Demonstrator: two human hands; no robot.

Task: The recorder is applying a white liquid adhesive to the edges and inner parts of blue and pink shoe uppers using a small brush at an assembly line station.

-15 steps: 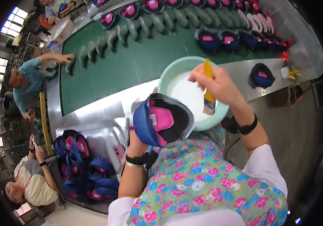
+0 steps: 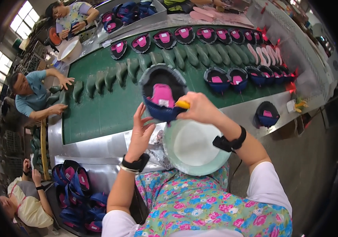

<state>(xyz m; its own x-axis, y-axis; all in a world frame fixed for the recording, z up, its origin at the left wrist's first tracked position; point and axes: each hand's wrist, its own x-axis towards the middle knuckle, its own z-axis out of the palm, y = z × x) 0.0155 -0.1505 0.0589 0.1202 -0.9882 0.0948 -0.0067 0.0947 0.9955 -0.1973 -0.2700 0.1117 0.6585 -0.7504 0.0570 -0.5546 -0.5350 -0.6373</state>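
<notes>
A blue shoe upper [image 2: 163,113] with a pink lining and dark inner rim is held up over the near edge of the green belt, its opening facing me. My right hand [image 2: 200,108] grips its right side and also holds a paintbrush, of which only the yellow handle end [image 2: 183,104] shows; the bristles are hidden. Left of the upper, my left hand [image 2: 140,132] has its fingers spread, fingertips close to the upper's lower edge; whether they touch it I cannot tell. Below both hands sits a pale green basin [image 2: 169,152] of white liquid.
Green shoe lasts [image 2: 111,78] and more uppers [image 2: 218,77] stand in rows on the green belt [image 2: 94,126]. A metal tray at lower left holds piled uppers [image 2: 78,185]. One upper [image 2: 267,113] rests on the right ledge. A co-worker [image 2: 32,93] reaches onto the belt's left end.
The upper has moved from above my lap up over the belt, passing from my left hand to my right. The brush has left the basin with my right hand. My left fingers have opened.
</notes>
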